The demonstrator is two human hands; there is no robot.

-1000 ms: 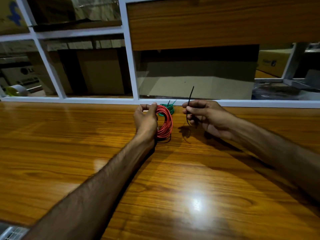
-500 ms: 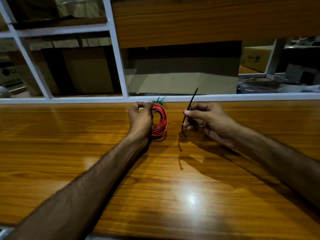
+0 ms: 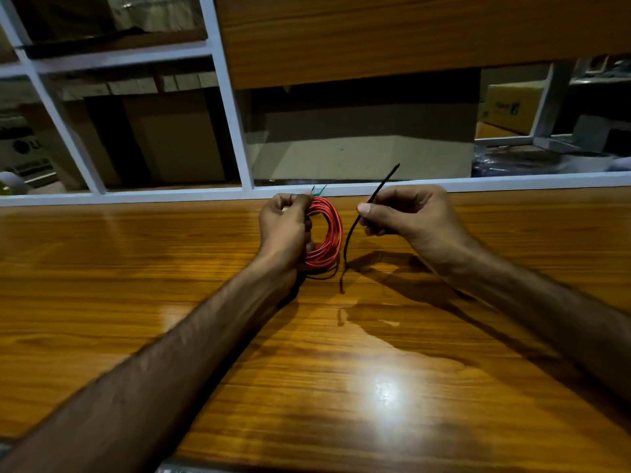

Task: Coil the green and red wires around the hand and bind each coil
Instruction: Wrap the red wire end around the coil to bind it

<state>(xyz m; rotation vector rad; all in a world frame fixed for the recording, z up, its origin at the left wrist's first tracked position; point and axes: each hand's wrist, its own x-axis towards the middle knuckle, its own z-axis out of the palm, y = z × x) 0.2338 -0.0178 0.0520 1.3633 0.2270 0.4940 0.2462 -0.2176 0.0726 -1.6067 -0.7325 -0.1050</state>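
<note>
My left hand [image 3: 285,230] grips a coil of red wire [image 3: 329,230], held upright with its lower edge touching the wooden table [image 3: 170,285]. Behind the coil, only the tips of the green wire [image 3: 320,190] show above my fingers; the rest is hidden. My right hand [image 3: 409,220] pinches a thin black cable tie [image 3: 356,223] between thumb and forefinger, just right of the red coil. The tie runs from above my hand down to the table, apart from the coil.
A white frame [image 3: 478,182] with glass panes borders the table's far edge. Cardboard boxes [image 3: 358,158] and a yellow box [image 3: 508,107] stand behind the glass. A wooden panel [image 3: 409,32] hangs overhead. A bright light reflection [image 3: 386,390] lies on the near tabletop.
My right hand has brought the black tie leftward, closer to the red coil, and its lower end now reaches the table. My left hand keeps holding the coil in place.
</note>
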